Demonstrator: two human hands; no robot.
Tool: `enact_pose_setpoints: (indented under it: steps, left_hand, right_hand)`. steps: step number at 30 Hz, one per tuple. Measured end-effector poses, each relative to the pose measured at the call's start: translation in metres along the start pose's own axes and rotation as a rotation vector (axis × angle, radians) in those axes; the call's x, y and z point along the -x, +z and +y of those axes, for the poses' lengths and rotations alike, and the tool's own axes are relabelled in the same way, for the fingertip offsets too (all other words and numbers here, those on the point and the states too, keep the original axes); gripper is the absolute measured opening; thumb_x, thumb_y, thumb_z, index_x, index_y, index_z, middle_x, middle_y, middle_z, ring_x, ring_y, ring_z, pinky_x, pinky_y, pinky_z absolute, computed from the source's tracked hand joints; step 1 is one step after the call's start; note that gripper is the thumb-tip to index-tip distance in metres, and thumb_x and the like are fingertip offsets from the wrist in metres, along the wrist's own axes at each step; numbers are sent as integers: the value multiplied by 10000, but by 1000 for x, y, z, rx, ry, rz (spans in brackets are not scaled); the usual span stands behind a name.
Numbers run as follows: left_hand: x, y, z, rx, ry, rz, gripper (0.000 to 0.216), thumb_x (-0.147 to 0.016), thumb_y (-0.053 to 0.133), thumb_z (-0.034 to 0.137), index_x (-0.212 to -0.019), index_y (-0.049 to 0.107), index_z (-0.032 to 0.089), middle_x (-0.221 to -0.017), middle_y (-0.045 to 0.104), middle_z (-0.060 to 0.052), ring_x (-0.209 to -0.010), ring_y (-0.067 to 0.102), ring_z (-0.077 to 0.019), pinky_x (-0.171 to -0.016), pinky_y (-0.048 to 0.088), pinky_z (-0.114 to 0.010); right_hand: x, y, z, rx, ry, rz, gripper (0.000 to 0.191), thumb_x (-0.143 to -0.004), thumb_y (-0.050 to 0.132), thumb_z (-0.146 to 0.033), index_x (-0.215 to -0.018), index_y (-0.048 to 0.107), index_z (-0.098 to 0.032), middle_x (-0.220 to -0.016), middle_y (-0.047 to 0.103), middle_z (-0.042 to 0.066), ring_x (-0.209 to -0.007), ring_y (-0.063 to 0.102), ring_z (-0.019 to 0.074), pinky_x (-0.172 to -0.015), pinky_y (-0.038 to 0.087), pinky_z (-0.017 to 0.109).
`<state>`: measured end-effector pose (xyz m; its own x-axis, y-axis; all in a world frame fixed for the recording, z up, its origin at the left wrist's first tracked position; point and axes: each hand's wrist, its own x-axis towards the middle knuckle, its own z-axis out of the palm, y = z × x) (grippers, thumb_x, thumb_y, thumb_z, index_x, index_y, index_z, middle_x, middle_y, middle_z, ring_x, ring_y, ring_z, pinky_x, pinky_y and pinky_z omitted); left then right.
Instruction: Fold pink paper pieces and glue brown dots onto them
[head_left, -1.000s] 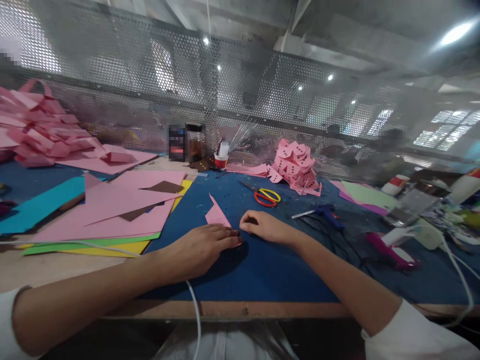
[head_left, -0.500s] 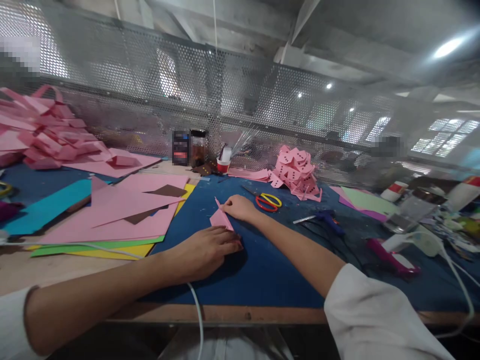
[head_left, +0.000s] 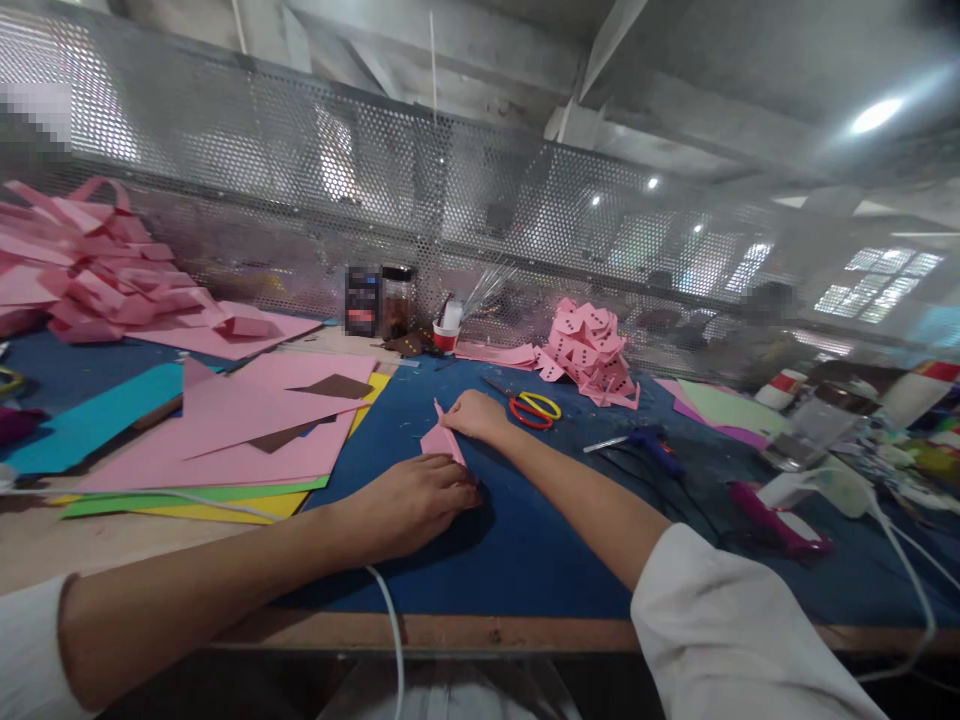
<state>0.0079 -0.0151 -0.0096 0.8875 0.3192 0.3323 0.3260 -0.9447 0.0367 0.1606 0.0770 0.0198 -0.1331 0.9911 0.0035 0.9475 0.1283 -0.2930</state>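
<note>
A small folded piece of pink paper [head_left: 441,440] lies on the blue mat between my hands. My left hand [head_left: 416,502] is closed over its near end, fingers bent and partly hiding it. At the far right edge my right hand [head_left: 475,416] pinches the same paper, thumb and fingertips together. A thin upright flap shows at its far tip. Just beyond my right hand lie scissors [head_left: 535,408] with red and yellow handles.
Pink sheets [head_left: 247,425] are stacked to the left, with a blue strip [head_left: 97,420] beside them. Dotted pink pieces [head_left: 589,350] are piled behind the scissors. A blue glue gun [head_left: 654,447] and a magenta tool [head_left: 780,520] with cords lie right. A perforated metal screen [head_left: 390,190] stands behind.
The view has shifted slightly. Both hands stay on the pink paper in nearly the same place, with no clear change in the fold.
</note>
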Motion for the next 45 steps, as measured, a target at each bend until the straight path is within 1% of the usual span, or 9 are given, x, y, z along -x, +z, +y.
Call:
enact_pose_setpoints:
  steps: [8,14,23,26,30,37,40,42,45]
  left_hand:
    - [1,-5,2,87,-14,-5,172,-970,489,225,-1060,636,218,-1123,674,-70,-1053,622,-209,-941,466,-341]
    - [2,-8,-1,170,13,13,193,-924,483,127,-1008,632,216,-1097,686,-53,-1052,631,-187,-936,465,-299]
    - [5,-21,-5,315,39,22,214,-811,526,41,-908,637,198,-1013,701,-57,-975,654,-168,-893,492,-249]
    - [6,-23,-6,368,50,40,171,-827,551,76,-891,655,197,-990,709,-62,-954,664,-164,-905,499,-245]
    - [6,-26,-9,417,26,33,148,-846,565,118,-905,673,200,-965,720,-55,-904,677,-160,-898,517,-257]
    - [4,-26,-14,472,-29,-10,179,-866,546,90,-879,687,200,-931,729,-38,-896,676,-151,-926,503,-263]
    - [3,-29,-14,494,-40,-55,193,-859,550,61,-875,687,196,-927,730,-32,-927,670,-155,-984,476,-287]
    - [2,-31,-13,502,-43,-75,203,-851,556,43,-873,687,197,-915,730,-24,-943,667,-158,-1031,447,-311]
    - [1,-33,-13,505,-53,-86,226,-847,555,25,-875,692,202,-902,729,-17,-952,661,-162,-1056,422,-327]
  right_hand:
    - [6,-1,11,12,11,9,281,-818,605,-375,-882,784,-169,-835,747,94,-812,684,203,-622,412,230]
    - [17,-3,36,-16,22,37,236,-800,583,-324,-739,777,-205,-803,739,79,-810,676,203,-604,382,235]
    - [30,-8,76,-258,47,1,275,-818,612,-353,-666,718,-150,-616,654,25,-574,615,123,-519,363,196]
    - [38,-9,82,-390,90,-23,238,-843,598,-313,-741,721,-137,-673,688,32,-517,591,91,-468,372,169]
    - [50,-13,82,-547,128,-56,214,-885,577,-295,-884,725,-140,-886,748,62,-517,615,65,-435,408,136]
    - [58,-9,88,-561,70,12,245,-920,545,-266,-1087,699,-172,-957,732,60,-582,645,93,-546,496,199]
    - [57,-3,94,-460,-3,100,273,-894,592,-225,-1146,698,-231,-1073,678,62,-832,656,147,-805,509,290]
    - [56,0,97,-291,-124,166,275,-886,607,-199,-1126,717,-273,-1154,623,64,-1062,587,193,-981,428,359]
    - [55,3,101,-46,-298,236,240,-894,602,-197,-1089,720,-273,-1185,585,70,-1195,486,225,-1064,339,418]
